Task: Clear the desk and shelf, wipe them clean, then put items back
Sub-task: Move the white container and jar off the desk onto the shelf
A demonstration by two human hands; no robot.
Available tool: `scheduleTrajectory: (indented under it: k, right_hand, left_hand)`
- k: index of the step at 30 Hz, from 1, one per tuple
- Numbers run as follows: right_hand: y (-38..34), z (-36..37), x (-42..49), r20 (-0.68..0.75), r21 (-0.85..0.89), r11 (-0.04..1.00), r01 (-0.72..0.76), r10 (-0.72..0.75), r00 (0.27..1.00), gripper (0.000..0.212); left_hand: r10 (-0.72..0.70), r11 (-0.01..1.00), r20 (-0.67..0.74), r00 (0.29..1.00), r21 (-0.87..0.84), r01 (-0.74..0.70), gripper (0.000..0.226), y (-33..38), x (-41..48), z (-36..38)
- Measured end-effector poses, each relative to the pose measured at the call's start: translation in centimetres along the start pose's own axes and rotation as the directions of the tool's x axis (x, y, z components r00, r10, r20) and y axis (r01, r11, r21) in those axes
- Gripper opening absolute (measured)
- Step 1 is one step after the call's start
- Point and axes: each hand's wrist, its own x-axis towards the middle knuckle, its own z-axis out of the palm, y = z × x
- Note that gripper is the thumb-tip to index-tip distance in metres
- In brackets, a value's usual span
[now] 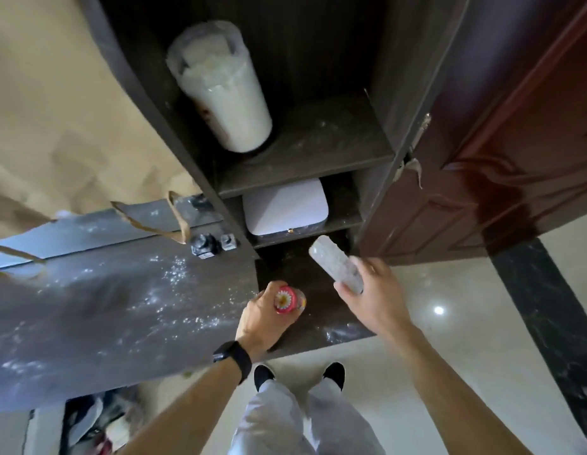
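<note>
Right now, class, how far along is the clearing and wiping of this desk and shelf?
Done: little that shows. In hand: the left hand grips a pink-capped bottle and the right hand holds a grey speckled block. Left: a tall white jar and a white box sit on the upper shelves, two small dark items stand on the desk, and white dust covers it, so wiping looks not yet begun.
</note>
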Motion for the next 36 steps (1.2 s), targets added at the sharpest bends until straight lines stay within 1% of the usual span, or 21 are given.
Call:
scheduleTrajectory:
  k: [2, 5, 9, 11, 14, 17, 20, 23, 24, 25, 26, 27, 28, 29, 30, 31, 32, 33, 35, 36]
  right_hand:
    - [-2.3, -0.7, 3.3, 0.009, -0.091, 0.99, 0.106, -0.106, 0.994, 0.057]
    - [-5.7, -1.3, 7.5, 0.084, -0.216, 0.945, 0.245, -0.232, 0.969, 0.053]
    - [-8.6, -1.0, 11.1, 0.197, -0.315, 0.887, 0.338, -0.287, 0.937, 0.052]
    - [-9.1, -0.4, 12.0, 0.243, -0.331, 0.868, 0.37, -0.301, 0.922, 0.05]
    - [-9.7, 0.5, 12.7, 0.228, -0.268, 0.88, 0.393, -0.339, 0.913, 0.048]
    - [-9.9, 1.6, 13.2, 0.215, -0.198, 0.897, 0.395, -0.353, 0.911, 0.051]
    - [-9.6, 2.2, 13.3, 0.198, -0.166, 0.898, 0.407, -0.373, 0.906, 0.052]
    - [-9.4, 1.9, 12.5, 0.182, -0.099, 0.915, 0.391, -0.369, 0.911, 0.052]
    - [-9.3, 1.6, 11.8, 0.135, -0.085, 0.922, 0.377, -0.364, 0.922, 0.052]
    - [-9.1, 1.3, 10.8, 0.058, -0.061, 0.932, 0.358, -0.355, 0.933, 0.051]
    - [-8.8, 1.0, 9.4, -0.017, -0.011, 0.94, 0.34, -0.34, 0.94, 0.049]
    - [-8.3, 0.7, 7.8, -0.036, 0.066, 0.944, 0.324, -0.322, 0.946, 0.048]
    - [-7.7, 0.5, 6.2, 0.025, 0.157, 0.94, 0.304, -0.311, 0.95, 0.053]
    - [-7.2, 0.4, 4.5, 0.153, 0.244, 0.931, 0.27, -0.312, 0.938, 0.061]
    - [-6.9, 0.3, 3.0, 0.298, 0.304, 0.926, 0.224, -0.316, 0.901, 0.07]
    - [-6.5, 0.4, 1.8, 0.4, 0.337, 0.923, 0.184, -0.317, 0.86, 0.077]
    - [-6.2, 0.7, 1.0, 0.436, 0.347, 0.924, 0.158, -0.309, 0.845, 0.08]
    - [-6.0, 0.9, 0.6, 0.41, 0.353, 0.925, 0.14, -0.287, 0.866, 0.079]
    - [-5.6, 1.0, 0.8, 0.276, 0.335, 0.933, 0.132, -0.231, 0.933, 0.071]
    - [-5.3, 0.9, 1.2, 0.23, 0.307, 0.943, 0.131, -0.207, 0.951, 0.068]
  left_hand:
    - [-0.034, 0.999, -0.044, 0.998, -0.027, 0.032, 0.057, -0.5, -1.9, -1.5]
    - [-0.08, 0.995, -0.12, 0.99, -0.075, 0.071, 0.056, -1.3, -4.0, -3.3]
    - [-0.128, 0.985, -0.242, 0.962, -0.145, 0.095, 0.057, -2.1, -6.0, -5.0]
    - [-0.149, 0.98, -0.283, 0.947, -0.173, 0.103, 0.06, -2.8, -6.7, -5.4]
    - [-0.183, 0.969, -0.317, 0.93, -0.219, 0.116, 0.064, -3.5, -7.6, -5.5]
    - [-0.214, 0.956, -0.337, 0.917, -0.265, 0.126, 0.062, -3.9, -8.1, -5.2]
    - [-0.224, 0.952, -0.317, 0.922, -0.272, 0.138, 0.062, -3.6, -8.1, -5.1]
    - [-0.208, 0.954, -0.295, 0.933, -0.27, 0.127, 0.064, -2.5, -7.4, -5.5]
    - [-0.198, 0.956, -0.289, 0.937, -0.267, 0.12, 0.063, -2.1, -7.1, -5.6]
    - [-0.191, 0.956, -0.279, 0.941, -0.271, 0.113, 0.062, -1.6, -6.7, -5.8]
    - [-0.187, 0.95, -0.264, 0.946, -0.292, 0.106, 0.061, -1.0, -6.4, -6.0]
    - [-0.182, 0.941, -0.244, 0.953, -0.325, 0.097, 0.059, -0.3, -6.0, -6.3]
    - [-0.172, 0.93, -0.224, 0.959, -0.359, 0.082, 0.057, 0.5, -5.6, -6.5]
    - [-0.154, 0.921, -0.206, 0.966, -0.384, 0.065, 0.056, 1.2, -5.0, -6.6]
    - [-0.128, 0.918, -0.181, 0.975, -0.395, 0.047, 0.055, 2.0, -4.5, -6.6]
    - [-0.096, 0.921, -0.15, 0.984, -0.388, 0.031, 0.056, 2.9, -4.0, -6.6]
    - [-0.061, 0.932, -0.122, 0.991, -0.363, 0.013, 0.057, 3.8, -3.4, -6.4]
    - [-0.028, 0.944, -0.1, 0.995, -0.329, -0.006, 0.059, 4.7, -2.9, -6.3]
    - [0.03, 0.963, -0.067, 0.997, -0.266, -0.046, 0.062, 6.4, -1.7, -6.0]
    - [0.057, 0.968, -0.054, 0.997, -0.241, -0.068, 0.065, 7.1, -1.1, -5.9]
